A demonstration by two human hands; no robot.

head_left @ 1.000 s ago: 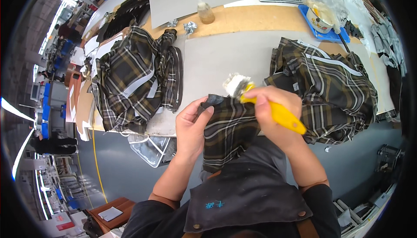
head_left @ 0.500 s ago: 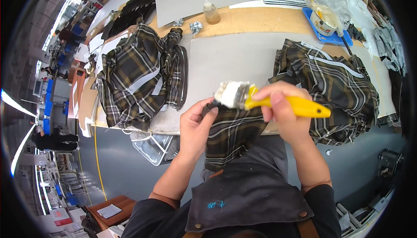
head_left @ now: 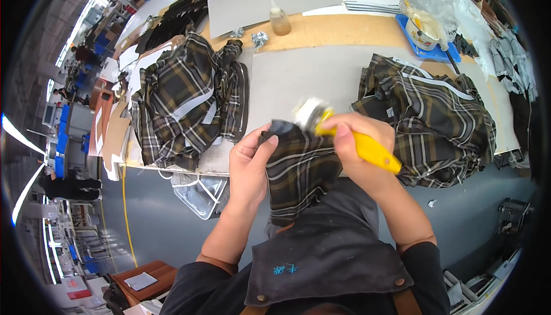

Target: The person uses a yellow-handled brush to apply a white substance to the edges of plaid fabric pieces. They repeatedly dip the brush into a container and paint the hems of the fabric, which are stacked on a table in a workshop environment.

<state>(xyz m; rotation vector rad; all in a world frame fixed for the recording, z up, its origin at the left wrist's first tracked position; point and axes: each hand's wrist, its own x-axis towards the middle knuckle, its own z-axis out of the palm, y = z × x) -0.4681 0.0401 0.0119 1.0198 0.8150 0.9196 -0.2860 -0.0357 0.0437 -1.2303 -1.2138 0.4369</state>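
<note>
Altogether, two hands (head_left: 248, 168) hold one cloth (head_left: 299, 172), one brush (head_left: 376, 153).

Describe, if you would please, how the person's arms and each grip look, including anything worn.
Dark, plain short sleeves leave the left forearm and right forearm bare. The left grip and right grip are ungloved, and no watch or bracelet shows.
</note>
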